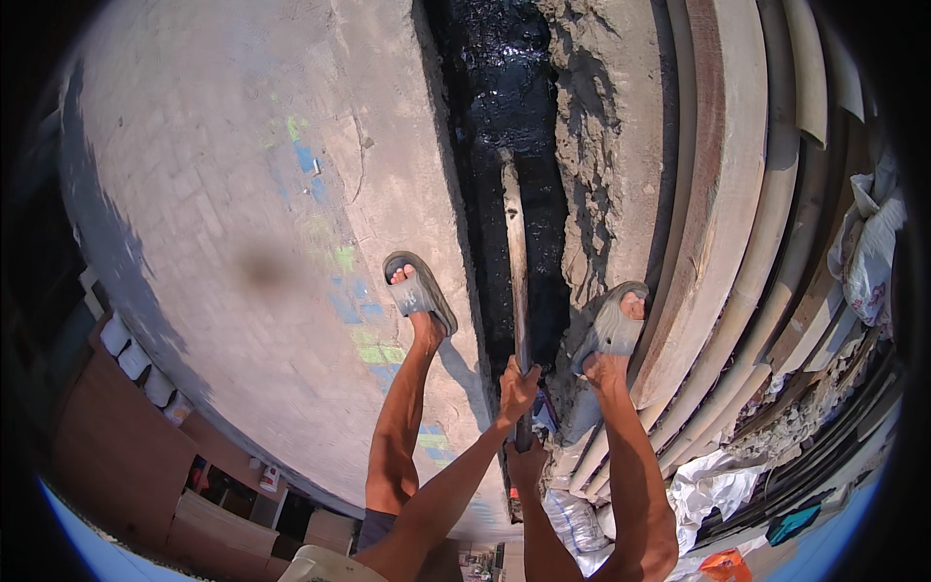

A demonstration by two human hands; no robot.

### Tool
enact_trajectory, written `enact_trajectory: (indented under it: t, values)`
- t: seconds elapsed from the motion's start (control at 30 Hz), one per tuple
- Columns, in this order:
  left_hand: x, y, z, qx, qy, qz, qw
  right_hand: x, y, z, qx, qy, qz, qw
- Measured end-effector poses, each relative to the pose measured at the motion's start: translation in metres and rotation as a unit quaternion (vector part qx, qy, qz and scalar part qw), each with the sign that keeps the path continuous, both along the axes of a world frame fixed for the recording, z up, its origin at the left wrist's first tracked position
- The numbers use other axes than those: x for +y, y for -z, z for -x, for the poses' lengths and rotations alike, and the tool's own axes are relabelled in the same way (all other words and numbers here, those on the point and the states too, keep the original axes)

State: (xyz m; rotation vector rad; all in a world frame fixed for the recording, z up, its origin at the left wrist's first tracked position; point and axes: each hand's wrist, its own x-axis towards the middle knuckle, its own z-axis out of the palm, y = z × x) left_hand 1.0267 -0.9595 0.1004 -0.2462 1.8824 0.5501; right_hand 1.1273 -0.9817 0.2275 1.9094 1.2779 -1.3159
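Observation:
A long, pale pole [517, 262], apparently wooden, runs down the middle of the view. Its far end reaches into a narrow ditch [499, 87] of black, shiny liquid or sludge, and whatever is under the surface is hidden. Farther along the pole, my left hand [519, 390] is closed around the shaft. Nearer to me, my right hand [527, 462] grips it too, with the fingers partly hidden. I stand astride the ditch, my left slide sandal [419, 291] on the paved side and my right sandal [616, 325] on the rough side.
Long poles and planks [713, 194] lie lengthwise along the right. White plastic sacks [868, 252] sit at the far right, with more crumpled sheeting [713, 490] below. Concrete pavement [213, 223] with blue and green paint patches spreads left. A brown cabinet-like structure [126, 436] stands lower left.

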Motion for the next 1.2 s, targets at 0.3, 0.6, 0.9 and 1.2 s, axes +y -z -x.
enact_trajectory:
  t: [0.3, 0.6, 0.9, 1.2]
  values:
    - [0.344, 0.157, 0.312, 0.240, 0.040, -0.128, 0.961, 0.362, 0.245, 0.317, 0.318, -0.041, -0.148, 0.936]
    - [0.301, 0.137, 0.299, 0.049, 0.123, 0.009, 0.991, 0.290, 0.242, 0.288, 0.159, -0.007, -0.071, 0.985]
    - [0.155, 0.054, 0.137, -0.067, 0.069, 0.059, 0.994, 0.102, 0.173, 0.108, 0.181, -0.009, -0.154, 0.971]
    - [0.011, 0.017, 0.004, -0.209, 0.049, 0.089, 0.973, -0.010, 0.043, -0.006, -0.039, 0.031, 0.014, 0.999]
